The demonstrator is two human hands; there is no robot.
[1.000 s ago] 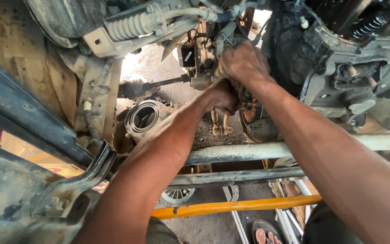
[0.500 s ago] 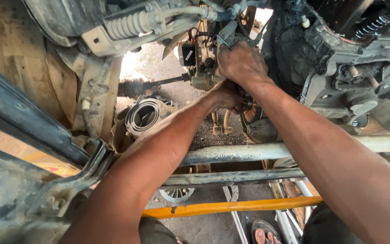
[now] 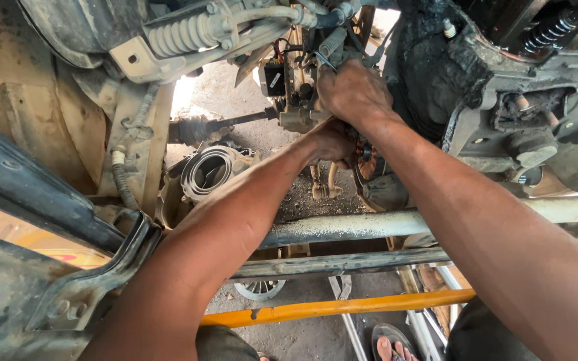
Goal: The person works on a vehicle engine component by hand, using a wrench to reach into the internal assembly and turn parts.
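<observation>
Your right hand [image 3: 354, 90] is curling its fingers over the greasy metal fitting [image 3: 300, 119] at the end of the thin shaft [image 3: 245, 120], while your left hand [image 3: 332, 142] is clenching just beneath it (what it is grasping stays hidden).

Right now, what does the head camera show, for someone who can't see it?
Two bare hands, right hand above left hand, reach into a greasy vehicle underside, gripping dirty metal parts beside a drive shaft. A yellow bar lies below.

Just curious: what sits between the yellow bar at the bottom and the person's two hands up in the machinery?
In the head view, two grey metal rails cross between the yellow bar and the left hand and right hand.
</observation>
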